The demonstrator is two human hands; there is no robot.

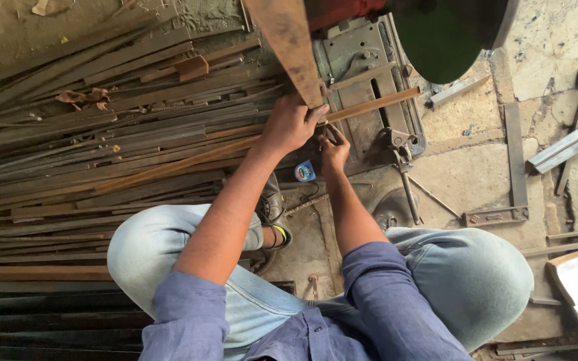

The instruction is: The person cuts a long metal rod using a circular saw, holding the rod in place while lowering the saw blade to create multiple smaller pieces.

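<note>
I squat over a cut-off saw with a green blade guard [436, 47] and a grey metal base [356, 50]. A long rusty flat bar [376, 102] lies across that base and runs down-left over the stock pile. My left hand [290, 124] is closed around this bar at the base's left edge, just under a broad brown arm [289, 40] that reaches down from the top. My right hand [334, 152] sits right beside it, fingers pinched on a small dark metal part at the front of the base. What that part is cannot be made out.
A thick pile of long rusty metal strips [68, 167] covers the floor at left. A small blue tape measure [305, 171] lies below my hands. Loose steel pieces [515, 160], a clamp screw [406, 180] and angle sections [570, 144] lie on the stone floor at right.
</note>
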